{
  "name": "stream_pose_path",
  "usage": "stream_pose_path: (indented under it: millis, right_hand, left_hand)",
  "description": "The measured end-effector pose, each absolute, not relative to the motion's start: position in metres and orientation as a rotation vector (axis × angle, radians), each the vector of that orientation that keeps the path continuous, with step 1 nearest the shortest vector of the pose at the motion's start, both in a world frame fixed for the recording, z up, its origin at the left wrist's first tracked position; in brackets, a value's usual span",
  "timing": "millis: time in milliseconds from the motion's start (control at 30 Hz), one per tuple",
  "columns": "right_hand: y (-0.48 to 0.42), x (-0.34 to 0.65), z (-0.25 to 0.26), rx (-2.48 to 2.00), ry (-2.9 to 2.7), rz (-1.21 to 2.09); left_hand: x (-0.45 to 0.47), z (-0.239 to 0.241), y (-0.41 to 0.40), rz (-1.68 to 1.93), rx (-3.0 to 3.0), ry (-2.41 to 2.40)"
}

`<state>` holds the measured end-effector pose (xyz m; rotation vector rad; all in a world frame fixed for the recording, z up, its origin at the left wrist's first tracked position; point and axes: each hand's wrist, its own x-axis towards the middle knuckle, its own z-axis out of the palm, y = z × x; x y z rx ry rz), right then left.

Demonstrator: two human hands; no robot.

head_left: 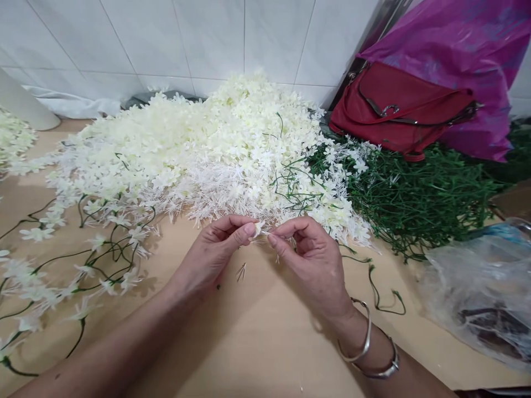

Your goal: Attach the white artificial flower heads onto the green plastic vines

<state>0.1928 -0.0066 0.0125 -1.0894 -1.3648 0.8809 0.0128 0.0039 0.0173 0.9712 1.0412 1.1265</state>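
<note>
Between thumb and forefinger, my left hand (224, 243) pinches a small white artificial flower (258, 228) by its petals. My right hand (313, 254) is closed in a pinch on the thin white stamen strand that runs from this flower. Both hands meet just in front of a large heap of cream-white artificial flowers (194, 138). Below the fingers, a few loose white stamens (241, 271) lie on the table (249, 342). Two bracelets circle my right wrist.
Flowers with green stems (112, 260) are spread at the left. On the right are a pile of green stems (423, 193), a red handbag (406, 110), a purple plastic bag (464, 66) and a clear plastic bag (477, 293). A tiled wall (215, 38) stands behind.
</note>
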Motion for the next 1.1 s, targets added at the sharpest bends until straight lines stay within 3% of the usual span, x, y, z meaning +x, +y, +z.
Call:
stream_pose_path:
  millis: [467, 900, 1100]
  right_hand:
    - [-0.016, 0.188, 0.007, -1.085, -1.494, 0.625]
    - [-0.005, 0.203, 0.015, -0.961, -1.556, 0.817]
    - [0.000, 0.205, 0.013, -1.020, -1.457, 0.924]
  left_hand:
    - [0.019, 0.016, -0.001, 0.967, 0.890, 0.907]
    - [0.013, 0.025, 0.000, 0.847, 1.042, 1.010]
    - [-0.020, 0.038, 0.009, 0.989, 1.529, 1.334]
